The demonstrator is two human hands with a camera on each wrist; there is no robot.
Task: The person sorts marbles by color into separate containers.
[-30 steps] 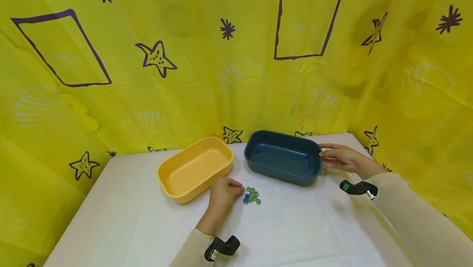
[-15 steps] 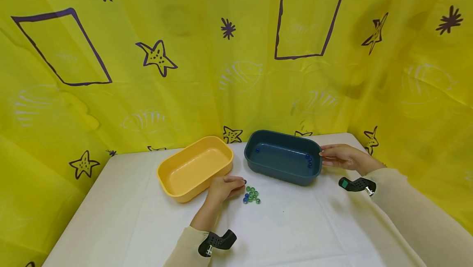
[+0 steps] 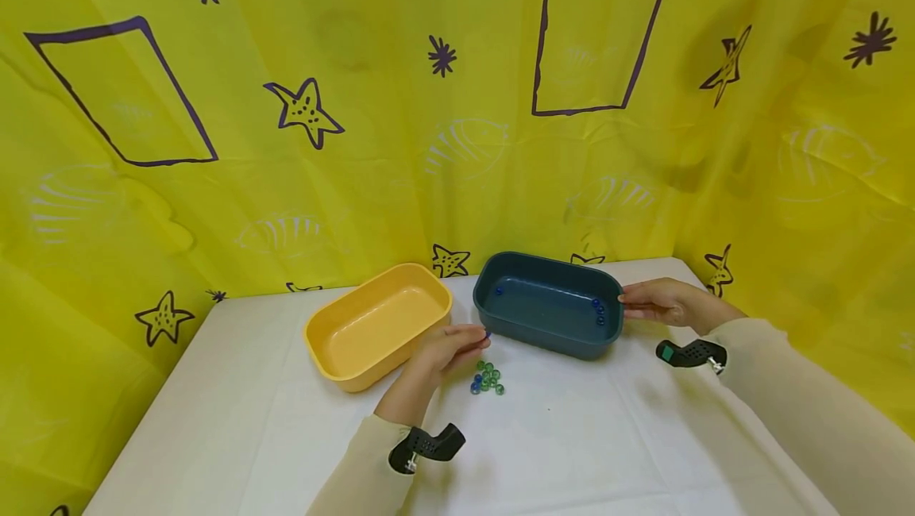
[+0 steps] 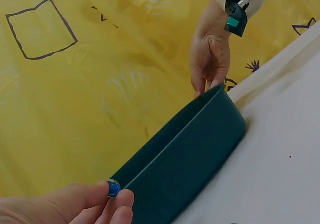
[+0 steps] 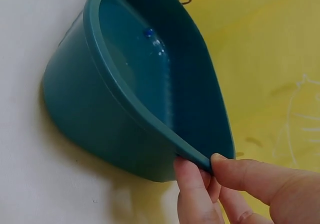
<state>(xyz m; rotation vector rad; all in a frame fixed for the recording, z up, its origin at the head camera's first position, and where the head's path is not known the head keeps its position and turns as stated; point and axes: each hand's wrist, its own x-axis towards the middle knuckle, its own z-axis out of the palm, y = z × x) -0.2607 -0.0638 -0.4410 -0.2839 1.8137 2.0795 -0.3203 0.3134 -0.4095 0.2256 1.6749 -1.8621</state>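
Between thumb and fingertips, my left hand [image 3: 445, 349] pinches a blue marble [image 4: 114, 188], close to the near left corner of the dark teal bin [image 3: 546, 333]. My right hand [image 3: 661, 303] grips that bin's right end, thumb on the rim and fingers under it outside, as the right wrist view shows. Inside the bin lie several blue marbles [image 3: 599, 311], with one blue marble [image 5: 149, 33] off by itself at the left end. Below my left hand, a small cluster of green marbles [image 3: 493, 374] and a couple of blue marbles [image 3: 476, 384] rests on the white cloth.
A yellow bin [image 3: 343, 377] stands left of the teal one, partly behind my left hand, with no marbles visible inside. The white-covered table [image 3: 572, 452] runs back to a yellow patterned curtain [image 3: 372, 198] behind both bins.
My left hand has lifted the blue marble off the cloth beside the cluster and moved it up and right toward the teal bin. The right hand keeps its hold on the bin's rim.
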